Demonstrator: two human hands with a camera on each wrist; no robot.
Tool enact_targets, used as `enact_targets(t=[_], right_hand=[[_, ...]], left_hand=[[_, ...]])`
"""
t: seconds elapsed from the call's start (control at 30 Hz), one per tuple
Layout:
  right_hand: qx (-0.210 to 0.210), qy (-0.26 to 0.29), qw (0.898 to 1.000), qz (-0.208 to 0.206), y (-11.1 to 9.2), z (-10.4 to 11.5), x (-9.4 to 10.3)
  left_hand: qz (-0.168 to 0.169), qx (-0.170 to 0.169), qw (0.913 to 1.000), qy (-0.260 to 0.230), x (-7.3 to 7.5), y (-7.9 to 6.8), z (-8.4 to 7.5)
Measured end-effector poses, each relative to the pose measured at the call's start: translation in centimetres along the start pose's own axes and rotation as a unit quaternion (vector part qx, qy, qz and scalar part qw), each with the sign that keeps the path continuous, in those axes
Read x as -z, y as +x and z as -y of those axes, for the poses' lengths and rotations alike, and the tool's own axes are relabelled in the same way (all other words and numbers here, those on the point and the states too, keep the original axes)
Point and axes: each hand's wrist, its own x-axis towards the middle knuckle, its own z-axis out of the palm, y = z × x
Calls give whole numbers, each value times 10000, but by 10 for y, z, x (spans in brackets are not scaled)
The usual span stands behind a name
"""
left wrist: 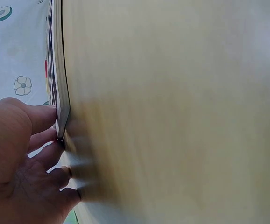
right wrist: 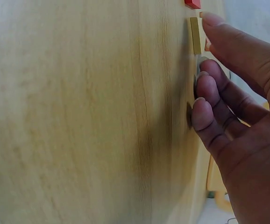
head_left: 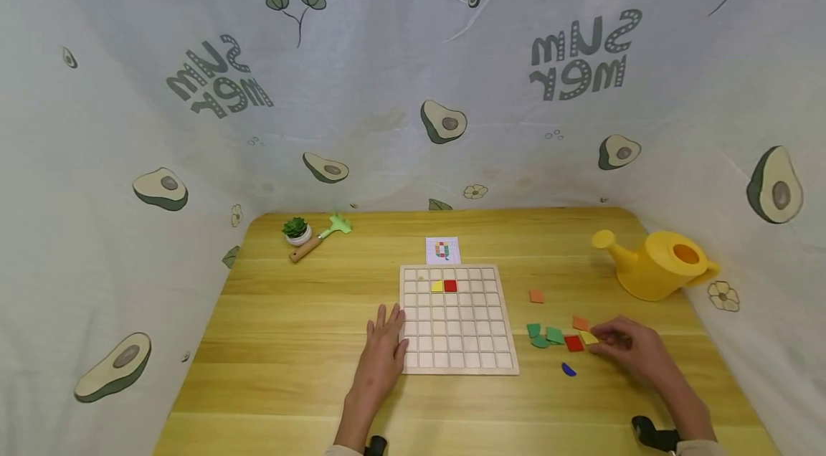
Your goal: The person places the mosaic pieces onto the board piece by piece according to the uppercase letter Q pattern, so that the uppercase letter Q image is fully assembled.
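A square wooden grid board (head_left: pixel 458 373) lies mid-table, with a yellow tile (head_left: pixel 437 287) and a red tile (head_left: pixel 450 286) side by side in an upper row. My left hand (head_left: pixel 379 355) rests at the board's left edge, fingers extended; in the left wrist view its thumb (left wrist: pixel 44 116) touches the board's corner. Over on the right, my right hand (head_left: pixel 635 348) is at a loose yellow tile (head_left: pixel 589 338). In the right wrist view, the thumb and fingertips (right wrist: pixel 202 112) stand apart around that yellow tile (right wrist: pixel 196 36), with no firm grip visible.
Around the right hand lie a red tile (head_left: pixel 573 343), orange tiles (head_left: pixel 536 296), several green pieces (head_left: pixel 554 335) and a blue half-round (head_left: pixel 568 369). Behind are a yellow watering can (head_left: pixel 652 269), a pattern card (head_left: pixel 442 251), a potted plant (head_left: pixel 297 230) and a small rake (head_left: pixel 320 237).
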Motion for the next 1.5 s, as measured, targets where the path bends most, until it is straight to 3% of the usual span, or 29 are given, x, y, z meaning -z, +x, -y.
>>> enact_targets(t=[0.2,0.4,0.67,0.9,1.5], right_hand=[[-90,20,9999,118,-3,-2,1],[105,45,9999,59,-2,-3,-2],[327,-76,9994,-130,1,-4,-7],[108,-507,9986,-41,2,-1,-8],[-17,-566,9981,242,9,4,-12]], left_hand=[[-40,-31,9999,87,-3,0,-1],[-95,-104,9999,56,-1,0,-2],[29,95,9999,45,-1,0,-3],[-19,37,10000,-6,0,-1,-4],[-27,52,10000,25,0,0,-3]])
